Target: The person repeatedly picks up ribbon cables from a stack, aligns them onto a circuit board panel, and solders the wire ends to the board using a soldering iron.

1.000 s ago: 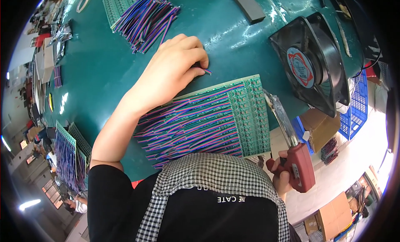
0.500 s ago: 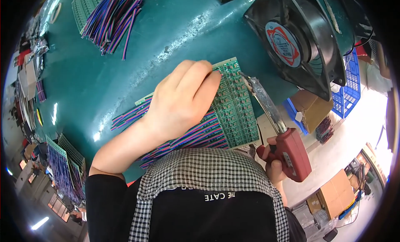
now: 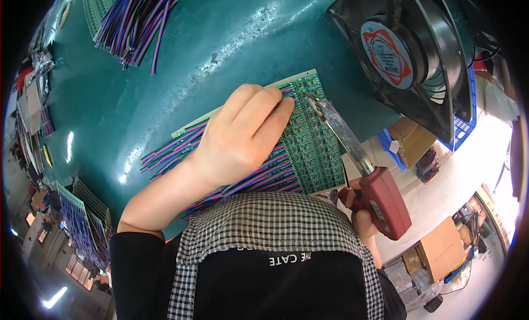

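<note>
The rectangular green circuit-board panel (image 3: 325,149) lies on the glossy teal tabletop (image 3: 220,55), its long axis slanting from lower left to upper right, thin multicoloured wires (image 3: 165,155) trailing leftward. The left hand (image 3: 242,133) pinches a short blue-and-red wire bundle (image 3: 287,91), ends pointing right. The right hand (image 3: 362,218) curls around a dark-red plastic soldering gun (image 3: 388,207), tip aimed up-left over the panel.

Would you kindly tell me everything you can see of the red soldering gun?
The red soldering gun has a plastic-looking body and a long, metallic-looking shaft ending in a narrow tip. The right hand grips it. It slants up and left in the picture, its tip over the upper right part of the green circuit board panel; whether they touch is unclear.
</note>
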The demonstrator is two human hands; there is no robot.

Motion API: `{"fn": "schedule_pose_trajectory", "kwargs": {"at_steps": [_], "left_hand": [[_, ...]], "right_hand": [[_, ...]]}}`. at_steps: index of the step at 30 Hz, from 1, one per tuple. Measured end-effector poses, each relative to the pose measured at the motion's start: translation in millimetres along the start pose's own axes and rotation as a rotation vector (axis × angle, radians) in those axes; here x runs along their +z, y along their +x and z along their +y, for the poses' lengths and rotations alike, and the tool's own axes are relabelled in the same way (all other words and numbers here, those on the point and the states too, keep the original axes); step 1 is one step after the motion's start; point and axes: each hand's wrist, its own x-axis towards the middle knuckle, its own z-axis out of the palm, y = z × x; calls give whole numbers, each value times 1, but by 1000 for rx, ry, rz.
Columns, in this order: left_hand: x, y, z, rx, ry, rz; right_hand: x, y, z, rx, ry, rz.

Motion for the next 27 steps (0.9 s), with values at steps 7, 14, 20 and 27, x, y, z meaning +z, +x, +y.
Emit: {"fn": "schedule_pose_trajectory", "kwargs": {"at_steps": [7,14,20,27], "left_hand": [[1,2,3,-69,13,19],[1,1,4,-82,27,15],[3,0,6,-88,47,9],[1,1,7,-96,40,-11]], "right_hand": [[-13,-6,18,-122,-97,-107],[-21,-11,28,-175,-211,-116],[-33,-17,36,-275,-522,-118],[-23,-11,26,-230,-276,-83]]}}
